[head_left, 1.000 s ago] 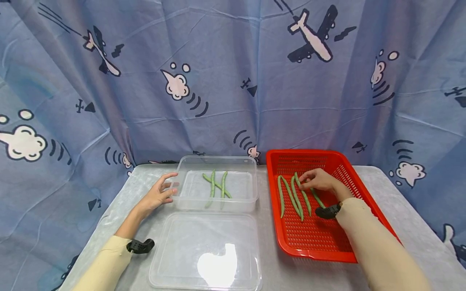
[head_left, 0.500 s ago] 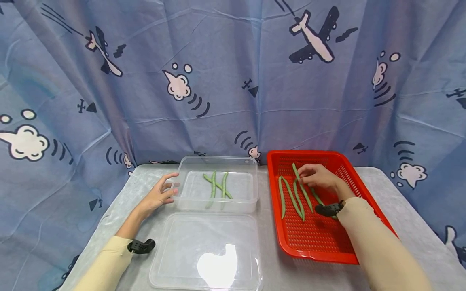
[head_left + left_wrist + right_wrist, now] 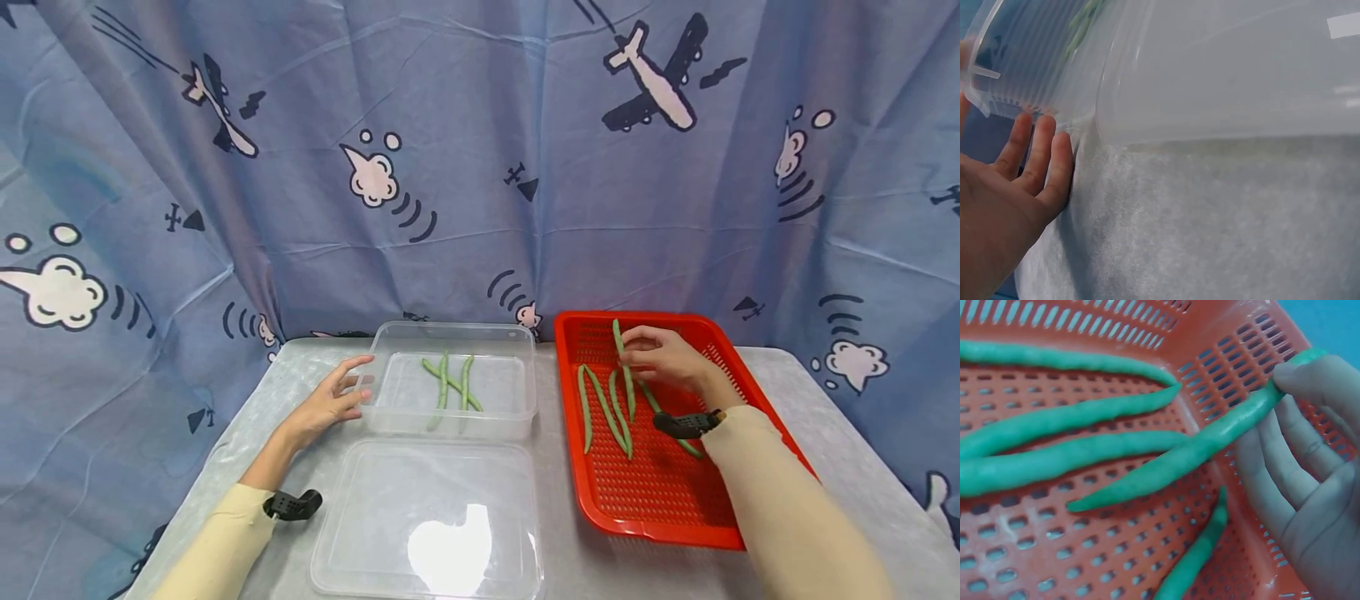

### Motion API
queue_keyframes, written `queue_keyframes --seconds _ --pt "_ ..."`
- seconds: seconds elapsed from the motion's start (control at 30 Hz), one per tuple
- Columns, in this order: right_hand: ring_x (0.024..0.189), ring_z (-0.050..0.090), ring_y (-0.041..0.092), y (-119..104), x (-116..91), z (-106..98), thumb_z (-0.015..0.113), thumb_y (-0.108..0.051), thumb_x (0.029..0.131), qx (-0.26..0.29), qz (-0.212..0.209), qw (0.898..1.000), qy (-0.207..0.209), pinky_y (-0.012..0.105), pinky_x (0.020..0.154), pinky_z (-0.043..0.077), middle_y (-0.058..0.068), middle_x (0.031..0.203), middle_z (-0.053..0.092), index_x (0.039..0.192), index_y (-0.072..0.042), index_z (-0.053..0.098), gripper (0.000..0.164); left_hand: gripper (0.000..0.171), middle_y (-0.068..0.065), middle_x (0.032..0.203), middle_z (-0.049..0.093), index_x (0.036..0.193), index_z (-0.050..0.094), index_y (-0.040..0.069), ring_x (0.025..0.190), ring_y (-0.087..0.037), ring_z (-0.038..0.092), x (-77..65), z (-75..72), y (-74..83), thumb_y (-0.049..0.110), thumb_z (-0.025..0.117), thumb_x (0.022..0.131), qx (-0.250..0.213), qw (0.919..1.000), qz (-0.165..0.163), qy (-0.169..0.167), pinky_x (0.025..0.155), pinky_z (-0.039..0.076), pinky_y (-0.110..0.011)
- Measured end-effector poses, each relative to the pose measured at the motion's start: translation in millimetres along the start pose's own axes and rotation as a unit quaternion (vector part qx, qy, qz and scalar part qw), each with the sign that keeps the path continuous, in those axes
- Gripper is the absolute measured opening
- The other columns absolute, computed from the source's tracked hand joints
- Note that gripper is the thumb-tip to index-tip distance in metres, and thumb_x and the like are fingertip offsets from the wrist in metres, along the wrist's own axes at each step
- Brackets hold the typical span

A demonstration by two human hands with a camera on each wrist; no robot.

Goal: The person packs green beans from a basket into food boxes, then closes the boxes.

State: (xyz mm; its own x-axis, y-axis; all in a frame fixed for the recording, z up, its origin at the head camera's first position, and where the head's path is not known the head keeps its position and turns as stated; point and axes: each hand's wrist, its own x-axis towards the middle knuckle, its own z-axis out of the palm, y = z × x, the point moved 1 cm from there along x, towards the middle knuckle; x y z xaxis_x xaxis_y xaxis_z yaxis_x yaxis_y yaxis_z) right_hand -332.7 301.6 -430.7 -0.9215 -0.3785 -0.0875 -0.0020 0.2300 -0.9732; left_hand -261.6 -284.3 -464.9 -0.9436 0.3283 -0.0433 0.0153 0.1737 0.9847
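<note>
Red basket (image 3: 652,496) has nearside room; right fingers (image 3: 1266,469) pinch a bean (image 3: 1175,461), left fingers (image 3: 1040,156) spread at box (image 3: 493,424) edge.

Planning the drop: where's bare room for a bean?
Bare: in the clear container, right of its beans; in the red basket, between its beans and near rim; on the table, between lid and basket. Crowded: the basket's far half, with beans and right hand.
</note>
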Motion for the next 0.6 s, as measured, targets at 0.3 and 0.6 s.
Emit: queue_keyframes --seconds 0.3,0.6 --pt "0.097 0.065 0.019 -17.7 -0.5 -4.9 0.062 -0.003 0.101 0.05 -0.013 0.999 -0.007 0.04 0.087 0.055 0.004 0.104 0.068 0.125 0.002 0.054 0.026 0.062 -0.031 0.155 0.027 0.16 0.026 0.014 0.136 -0.05 0.035 1.8 0.8 -0.8 0.005 0.054 0.105 -0.015 0.9999 0.005 0.002 0.095 0.047 -0.054" --pt "0.097 0.066 0.017 -33.4 -0.8 4.7 0.062 0.0 0.101 0.095 -0.012 0.995 0.015 0.038 0.085 0.056 0.005 0.105 0.069 0.123 0.001 0.054 0.024 0.061 -0.029 0.154 0.03 0.159 0.03 0.016 0.137 -0.049 0.034 3.6 0.1 -5.1 0.004 0.055 0.105 -0.015 0.9998 0.008 0.004 0.096 0.045 -0.058"
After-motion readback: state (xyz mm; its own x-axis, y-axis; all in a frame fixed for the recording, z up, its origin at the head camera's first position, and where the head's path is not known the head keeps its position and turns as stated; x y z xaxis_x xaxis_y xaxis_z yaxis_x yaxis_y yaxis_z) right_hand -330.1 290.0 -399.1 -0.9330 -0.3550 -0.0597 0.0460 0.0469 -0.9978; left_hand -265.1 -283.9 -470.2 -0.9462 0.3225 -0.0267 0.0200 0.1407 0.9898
